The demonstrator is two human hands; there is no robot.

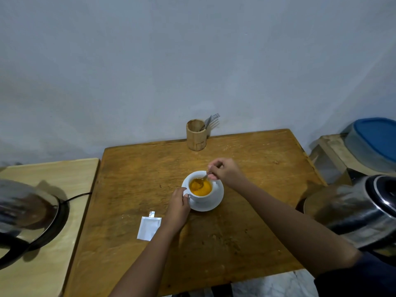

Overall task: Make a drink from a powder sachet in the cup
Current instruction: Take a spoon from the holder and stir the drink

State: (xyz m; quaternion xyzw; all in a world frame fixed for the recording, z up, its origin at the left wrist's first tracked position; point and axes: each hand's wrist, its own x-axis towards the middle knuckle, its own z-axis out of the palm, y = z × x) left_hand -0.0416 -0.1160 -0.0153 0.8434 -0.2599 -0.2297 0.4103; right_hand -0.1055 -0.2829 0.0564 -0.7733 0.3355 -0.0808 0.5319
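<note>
A white cup (pixel 203 196) holding orange liquid stands on a white saucer (pixel 216 200) in the middle of the wooden table (pixel 246 232). My left hand (pixel 179 205) grips the cup's handle on its left side. My right hand (pixel 225 171) holds a metal spoon (pixel 203 179) whose bowl dips into the orange drink. A torn-open silver sachet (pixel 149 227) lies flat on the table to the left of my left forearm.
A wooden holder (pixel 196 135) with forks stands at the table's far edge by the wall. A steel kettle (pixel 355 213) sits at the right edge. On a paler side table (pixel 70 168) to the left rests a kettle base with a black cord (pixel 75 197). A blue-lidded container (pixel 375 142) is far right.
</note>
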